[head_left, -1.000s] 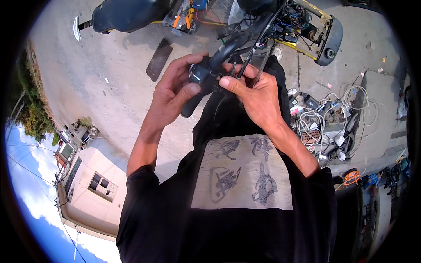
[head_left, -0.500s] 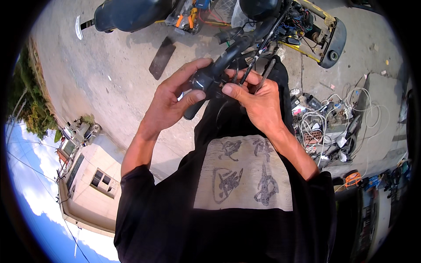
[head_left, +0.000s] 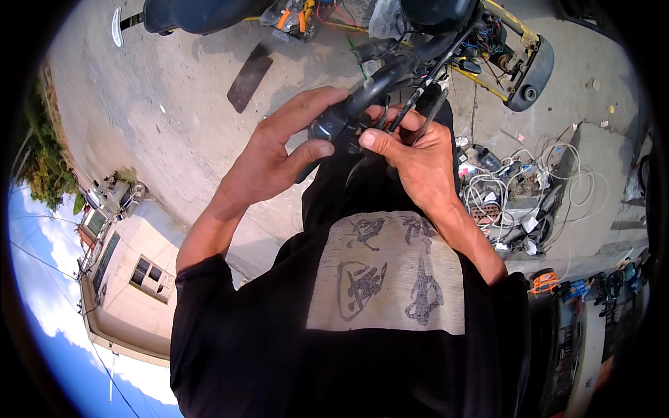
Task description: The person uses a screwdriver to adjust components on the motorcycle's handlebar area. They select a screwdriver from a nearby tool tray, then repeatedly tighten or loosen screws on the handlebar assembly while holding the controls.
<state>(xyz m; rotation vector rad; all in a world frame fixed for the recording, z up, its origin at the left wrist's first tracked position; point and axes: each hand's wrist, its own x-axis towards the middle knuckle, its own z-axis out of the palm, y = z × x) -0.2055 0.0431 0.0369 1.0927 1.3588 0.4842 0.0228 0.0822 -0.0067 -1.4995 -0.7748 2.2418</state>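
A black handlebar (head_left: 380, 85) slants down toward me from the upper middle and ends in a dark switch housing (head_left: 327, 125). Around this housing my left hand (head_left: 261, 153) is closed, thumb below and fingers above. Close by on the right, my right hand (head_left: 426, 161) has its thumb against the inner side of the housing, fingers curled behind it. A slim grey metal tool (head_left: 437, 106) sticks up from between the right-hand fingers; its exact kind is unclear. Black cables (head_left: 418, 94) run alongside the bar past that hand. The right fingertips are partly hidden.
A stripped vehicle frame with a black seat (head_left: 202, 12), yellow tubes (head_left: 496, 90) and exposed wiring (head_left: 491, 42) stands ahead. On the concrete lies a dark flat plate (head_left: 249, 78). At right is a heap of white cables and parts (head_left: 498, 184). A building (head_left: 132, 279) stands left.
The whole view has shifted slightly, with the frame and handlebar sitting a little further right. Both hands keep their places on the housing; the metal tool leans slightly more to the right.
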